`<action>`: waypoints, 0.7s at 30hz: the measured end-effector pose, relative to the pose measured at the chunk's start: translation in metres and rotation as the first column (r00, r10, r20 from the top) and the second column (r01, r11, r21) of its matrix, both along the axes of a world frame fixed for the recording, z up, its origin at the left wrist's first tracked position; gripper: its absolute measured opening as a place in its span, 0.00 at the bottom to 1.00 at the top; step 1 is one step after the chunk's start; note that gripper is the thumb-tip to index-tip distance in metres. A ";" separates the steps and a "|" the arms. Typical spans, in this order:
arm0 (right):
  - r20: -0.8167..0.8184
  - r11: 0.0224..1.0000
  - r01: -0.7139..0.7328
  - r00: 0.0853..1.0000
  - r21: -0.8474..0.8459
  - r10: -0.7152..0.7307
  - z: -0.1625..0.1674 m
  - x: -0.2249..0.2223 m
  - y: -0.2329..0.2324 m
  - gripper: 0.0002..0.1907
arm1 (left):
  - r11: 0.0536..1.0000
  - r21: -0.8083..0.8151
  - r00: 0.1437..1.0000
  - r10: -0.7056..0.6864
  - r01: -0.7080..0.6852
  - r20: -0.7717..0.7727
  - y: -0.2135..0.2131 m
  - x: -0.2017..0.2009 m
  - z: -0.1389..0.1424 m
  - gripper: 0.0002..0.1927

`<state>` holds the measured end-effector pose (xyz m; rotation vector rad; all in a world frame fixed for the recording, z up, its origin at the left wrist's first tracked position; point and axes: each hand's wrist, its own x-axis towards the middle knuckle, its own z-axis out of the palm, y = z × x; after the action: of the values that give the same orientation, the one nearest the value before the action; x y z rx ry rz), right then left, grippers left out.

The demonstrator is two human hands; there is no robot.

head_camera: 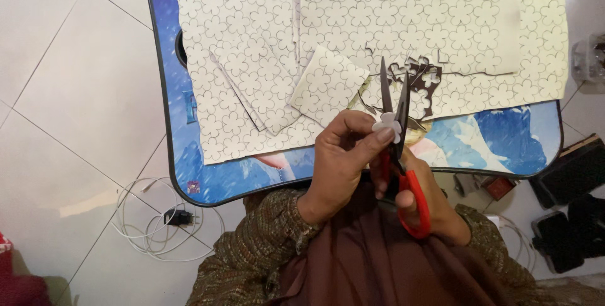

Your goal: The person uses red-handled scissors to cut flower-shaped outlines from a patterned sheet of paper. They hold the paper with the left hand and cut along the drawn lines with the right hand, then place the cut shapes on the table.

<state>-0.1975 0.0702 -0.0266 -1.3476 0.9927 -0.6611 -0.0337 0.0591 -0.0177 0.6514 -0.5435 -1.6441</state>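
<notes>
The left hand (343,155) is pinching a small paper flower (387,126) above the near table (504,142) edge while the right hand (422,199), fingers closed through red scissors (400,148), is trimming its outline, so turning the flower into the slightly parted blades seems called for.

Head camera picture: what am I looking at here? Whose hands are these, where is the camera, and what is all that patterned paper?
There is no machine here. The camera sits on a person's head and looks down at their own two bare hands over their lap. The left hand pinches a small white flower-shaped paper cutout. The right hand works red-handled scissors, whose dark blades stand slightly apart at that flower. In front lies a small blue picture-printed lap table covered with cream sheets of paper printed with flower outlines, some already cut into. A white cable lies coiled on the tiled floor.
</notes>
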 end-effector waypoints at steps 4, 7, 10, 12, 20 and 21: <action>-0.009 0.999 0.031 0.999 -0.017 -0.031 -0.002 0.001 0.002 0.63 | 0.998 -0.056 0.998 0.040 -0.037 0.050 0.004 -0.004 -0.010 0.06; -0.040 0.998 0.041 0.998 -0.048 -0.043 -0.003 0.002 0.002 0.63 | 0.985 -0.148 0.989 0.109 -0.093 0.103 0.003 -0.008 -0.016 0.07; -0.052 0.994 0.049 0.997 -0.095 -0.054 -0.005 0.002 0.000 0.63 | 0.988 -0.129 0.991 0.096 -0.084 0.098 0.001 -0.007 -0.016 0.06; -0.047 0.994 0.052 0.997 -0.098 -0.057 -0.005 0.002 0.001 0.62 | 1.000 0.010 1.000 0.021 -0.021 0.009 0.003 -0.004 -0.013 0.05; -0.057 0.999 0.023 0.998 -0.027 -0.025 0.007 0.002 0.001 0.66 | 0.976 -0.126 0.952 0.204 -0.179 0.229 0.000 -0.003 0.004 0.14; -0.051 1.000 0.021 0.998 -0.020 -0.022 0.010 0.002 0.000 0.66 | 0.976 -0.126 0.949 0.202 -0.175 0.243 0.000 -0.002 0.005 0.14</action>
<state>-0.1951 0.0707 -0.0170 -1.3784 1.0454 -0.6561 -0.0353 0.0596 -0.0129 0.8187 -0.7246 -1.3513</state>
